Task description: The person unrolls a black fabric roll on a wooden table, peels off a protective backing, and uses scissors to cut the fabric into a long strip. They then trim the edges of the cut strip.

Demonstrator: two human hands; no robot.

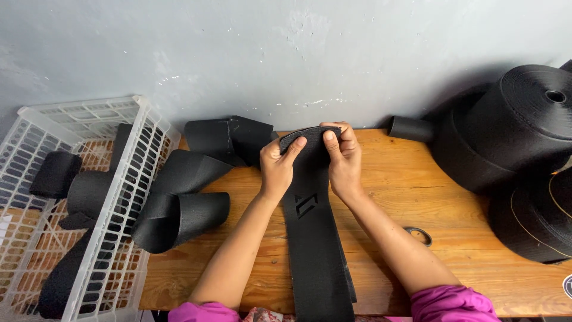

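Left of the black webbing strip (316,238), a white crate (89,197) already holds several folded black pieces, and more folded pieces (185,209) lie between crate and strip; judging by that, several are done and this one is only being started. The left hand (277,167) pinches the strip's far end, the right hand (342,161) grips it alongside, folding it over. Right of the strip stand large black rolls (512,131)
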